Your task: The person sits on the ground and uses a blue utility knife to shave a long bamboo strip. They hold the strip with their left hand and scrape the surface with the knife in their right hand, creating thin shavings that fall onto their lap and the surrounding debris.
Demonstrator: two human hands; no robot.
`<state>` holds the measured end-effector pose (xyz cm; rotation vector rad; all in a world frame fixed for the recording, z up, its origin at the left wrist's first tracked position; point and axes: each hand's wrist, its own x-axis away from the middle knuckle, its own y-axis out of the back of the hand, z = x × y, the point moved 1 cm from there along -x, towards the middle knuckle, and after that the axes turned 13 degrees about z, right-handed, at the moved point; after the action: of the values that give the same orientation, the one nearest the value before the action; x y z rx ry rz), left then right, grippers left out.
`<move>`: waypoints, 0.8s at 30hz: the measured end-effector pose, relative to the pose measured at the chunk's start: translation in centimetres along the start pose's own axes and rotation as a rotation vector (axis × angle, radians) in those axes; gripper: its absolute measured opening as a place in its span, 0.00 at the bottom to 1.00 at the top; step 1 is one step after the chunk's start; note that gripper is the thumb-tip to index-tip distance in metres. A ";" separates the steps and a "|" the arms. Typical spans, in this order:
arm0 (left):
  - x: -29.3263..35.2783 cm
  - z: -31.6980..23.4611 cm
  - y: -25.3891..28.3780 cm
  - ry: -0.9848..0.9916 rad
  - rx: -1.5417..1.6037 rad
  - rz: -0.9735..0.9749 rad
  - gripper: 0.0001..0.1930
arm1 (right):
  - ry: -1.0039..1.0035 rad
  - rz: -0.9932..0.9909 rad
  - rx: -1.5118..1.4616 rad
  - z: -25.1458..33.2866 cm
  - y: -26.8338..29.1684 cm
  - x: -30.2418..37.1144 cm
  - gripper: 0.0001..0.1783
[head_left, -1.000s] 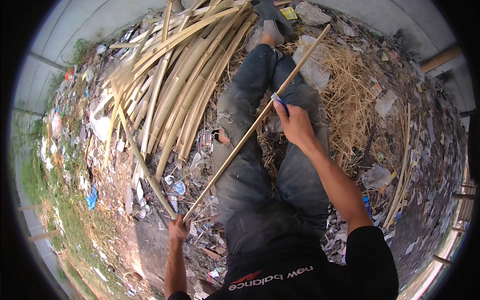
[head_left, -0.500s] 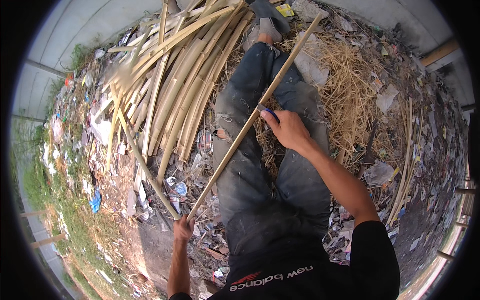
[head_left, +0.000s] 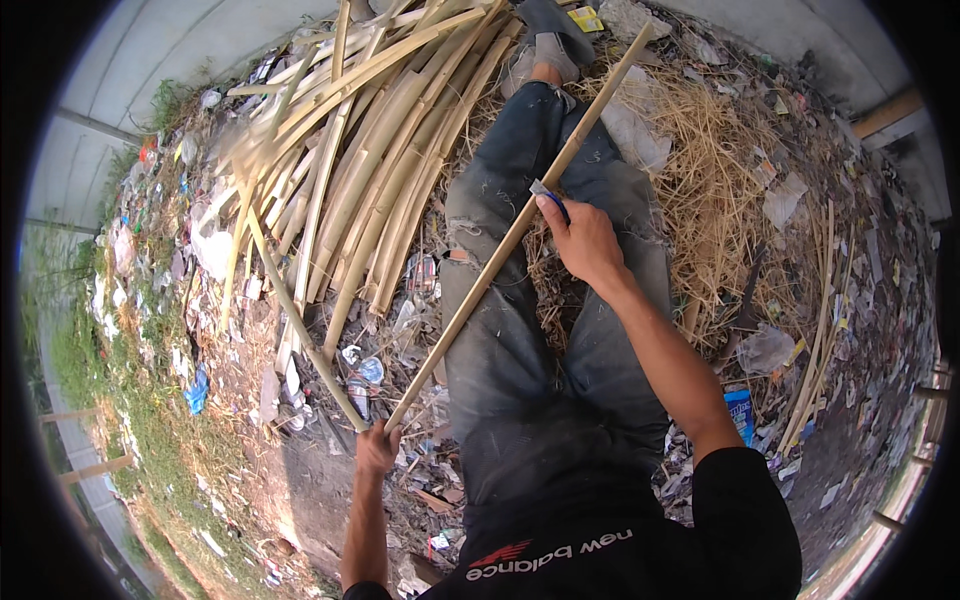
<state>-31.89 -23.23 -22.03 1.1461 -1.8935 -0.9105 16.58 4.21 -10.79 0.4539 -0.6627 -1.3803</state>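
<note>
One bamboo strip [head_left: 473,300], end clasped in left grip [head_left: 376,450]; right grip [head_left: 588,238], midway, pinching blade [head_left: 539,188].

We log a black shirt [head_left: 650,575], short sleeves [head_left: 745,505] ending well above our bare hands [head_left: 588,248]; nearer us than these, white lettering [head_left: 585,550] and a red emblem [head_left: 505,553]. Our dusty blue-grey trousers [head_left: 505,340]: left knee [head_left: 462,256] torn, frayed. Beyond the hands: grey sock [head_left: 553,56], dark shoe [head_left: 560,24].

Soft daylight, brightest on ground [head_left: 240,420] at lower left, faint shadow [head_left: 315,490] across it, right hand [head_left: 588,240] and bamboo stick [head_left: 492,268] fairly sharp, hazy smudge over piled strips [head_left: 370,180], walls [head_left: 125,75] bowed near the rim, plants [head_left: 75,350] blurred
</note>
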 end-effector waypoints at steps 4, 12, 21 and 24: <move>-1.5 -1.1 -0.2 0.030 -0.018 0.058 0.15 | 0.082 0.173 0.109 0.8 -4.2 3.9 0.32; -2.4 -4.1 1.4 0.155 0.084 0.099 0.12 | -0.036 0.101 0.003 0.8 -1.2 1.3 0.36; -4.3 -7.4 1.3 0.150 0.132 0.025 0.12 | 0.027 0.286 0.076 2.5 -4.9 4.4 0.38; -5.0 -7.7 1.5 0.178 0.082 0.067 0.12 | -0.058 0.148 -0.017 1.4 -1.4 0.3 0.39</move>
<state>-24.23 -19.66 -18.14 1.1649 -1.8258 -0.6766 14.65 3.86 -10.62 0.3449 -0.7173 -1.2620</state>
